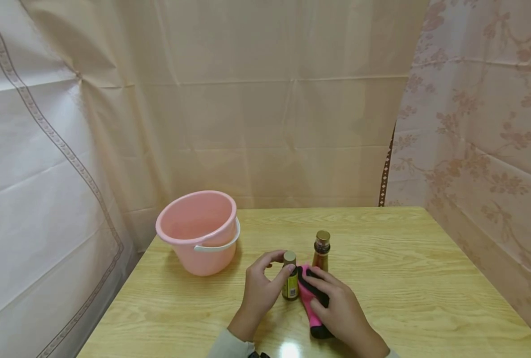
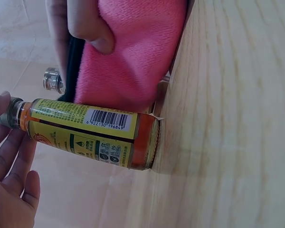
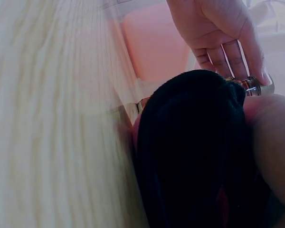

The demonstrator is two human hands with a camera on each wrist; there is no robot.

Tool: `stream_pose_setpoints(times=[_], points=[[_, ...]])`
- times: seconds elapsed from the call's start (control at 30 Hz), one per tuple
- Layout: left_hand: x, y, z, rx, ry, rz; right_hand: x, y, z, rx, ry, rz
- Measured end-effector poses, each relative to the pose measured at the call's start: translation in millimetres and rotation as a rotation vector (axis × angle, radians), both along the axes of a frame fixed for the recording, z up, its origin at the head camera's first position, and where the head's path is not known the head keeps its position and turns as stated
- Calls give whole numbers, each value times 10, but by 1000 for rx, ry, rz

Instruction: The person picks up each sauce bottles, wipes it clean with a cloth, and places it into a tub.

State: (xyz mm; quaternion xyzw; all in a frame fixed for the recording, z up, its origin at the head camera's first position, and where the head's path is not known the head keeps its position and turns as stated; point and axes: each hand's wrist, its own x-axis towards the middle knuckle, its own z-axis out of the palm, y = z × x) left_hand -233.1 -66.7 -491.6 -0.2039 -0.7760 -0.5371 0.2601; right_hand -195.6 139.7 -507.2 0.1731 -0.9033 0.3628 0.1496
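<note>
A small glass bottle (image 1: 290, 287) with a gold cap, a yellow label and orange-red contents stands upright on the table. My left hand (image 1: 261, 286) pinches it at the cap between thumb and fingers. Just right of it, my right hand (image 1: 343, 311) grips a folded pink and black cloth (image 1: 307, 301), whose lower end reaches the tabletop. In the left wrist view the pink side of the cloth (image 2: 133, 61) lies close beside the bottle's label (image 2: 76, 128). From the right wrist, the cloth's black side (image 3: 190, 152) hides most of the bottle.
Behind the cloth rises a taller bottle (image 1: 321, 251) with a gold cap, its lower part hidden. A pink bucket (image 1: 202, 261) with a white handle stands at the left of the wooden table (image 1: 404, 278). Curtains (image 1: 269, 114) hang around the table.
</note>
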Motion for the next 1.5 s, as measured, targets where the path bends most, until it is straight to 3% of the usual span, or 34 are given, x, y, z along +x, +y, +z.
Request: stream_pose_setpoints(times=[0.37, 0.63, 0.97, 1.33, 1.5], points=[[5, 6, 13, 6, -34, -4, -28, 16, -29, 55, -34, 16], [9, 6, 19, 14, -34, 2, -31, 6, -35, 88, 12, -2], [7, 8, 4, 8, -11, -1, -14, 6, -32, 17, 47, 7], [-5, 4, 1, 7, -6, -13, -6, 16, -28, -62, 257, 33], [-2, 5, 4, 10, -31, -16, -2, 20, -8, -117, 293, 74]])
